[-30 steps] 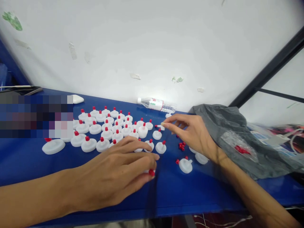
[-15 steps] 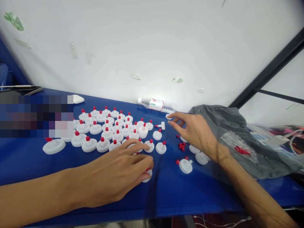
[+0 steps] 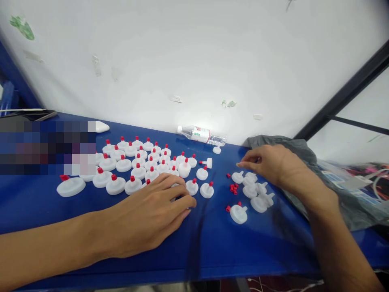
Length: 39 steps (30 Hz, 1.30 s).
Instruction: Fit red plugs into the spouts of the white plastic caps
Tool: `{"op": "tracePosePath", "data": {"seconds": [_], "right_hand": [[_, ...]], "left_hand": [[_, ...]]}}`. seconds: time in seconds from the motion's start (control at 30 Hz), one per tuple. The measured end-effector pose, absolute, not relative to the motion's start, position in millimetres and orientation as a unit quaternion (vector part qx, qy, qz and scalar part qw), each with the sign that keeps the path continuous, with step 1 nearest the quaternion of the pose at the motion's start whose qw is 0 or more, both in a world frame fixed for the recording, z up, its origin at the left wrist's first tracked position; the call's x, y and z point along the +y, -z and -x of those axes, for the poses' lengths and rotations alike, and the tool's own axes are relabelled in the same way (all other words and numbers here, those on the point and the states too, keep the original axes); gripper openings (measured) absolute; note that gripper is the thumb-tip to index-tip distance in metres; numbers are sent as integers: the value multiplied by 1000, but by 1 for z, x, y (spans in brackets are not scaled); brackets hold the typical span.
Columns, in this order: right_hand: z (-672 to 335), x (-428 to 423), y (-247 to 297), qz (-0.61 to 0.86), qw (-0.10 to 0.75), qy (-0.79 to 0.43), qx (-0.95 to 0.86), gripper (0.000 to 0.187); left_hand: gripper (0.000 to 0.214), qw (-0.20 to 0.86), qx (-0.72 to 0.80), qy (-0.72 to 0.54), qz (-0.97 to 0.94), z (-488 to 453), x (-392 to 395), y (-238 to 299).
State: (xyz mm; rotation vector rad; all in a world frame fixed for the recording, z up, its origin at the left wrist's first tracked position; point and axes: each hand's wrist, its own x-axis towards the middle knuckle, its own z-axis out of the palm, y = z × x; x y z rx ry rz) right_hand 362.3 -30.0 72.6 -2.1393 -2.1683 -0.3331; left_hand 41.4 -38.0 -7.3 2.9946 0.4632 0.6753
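Note:
My left hand [image 3: 158, 205] rests low over the front of a group of white round lids with red-tipped spouts [image 3: 115, 184]. Its fingers are curled together, and whatever they hold is hidden beneath them. My right hand [image 3: 270, 164] hovers above a cluster of white lids with bare spouts [image 3: 251, 190], thumb and fingertips drawn together with nothing visible between them. Small red caps [image 3: 234, 188] lie in a little pile left of that cluster. Closer to me, a bare-spouted lid [image 3: 238, 214] has two red caps beside it.
A clear plastic bottle [image 3: 200, 134] lies along the white wall, with a white lid [image 3: 216, 149] just in front. One red-tipped lid [image 3: 208, 163] lies on its side. Grey plastic sheeting [image 3: 337, 207] covers the right end of the blue table [image 3: 219, 255]. A blurred patch hides the far left.
My right hand has moved right, away from the white lid near the bottle, and its fingertips have come together. My left hand has shifted slightly; the red-tipped lid in its fingers is now hidden.

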Motion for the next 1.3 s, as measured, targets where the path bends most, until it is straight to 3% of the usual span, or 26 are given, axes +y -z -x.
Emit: {"op": "tracePosePath", "data": {"seconds": [0.37,0.9,1.0,1.2,1.3], "right_hand": [[-356,-21,-72,727,-59,10,-684,14],[-359,-14,-57,723,-81,43,-685,16],[-355,-17,-60,716,-21,83,-693,15],[-316,-37,-62,550,293,111,-775,15],[-297,-45,-51,431,326,140,-830,13]], "left_hand": [[22,47,149,-219,-963,-42,-41,4],[20,36,146,-218,-964,-41,-40,3],[20,41,147,-240,-959,-40,-42,-1],[36,34,199,-363,-910,-38,-46,-8],[47,49,245,-367,-896,-37,-45,-6]]}}
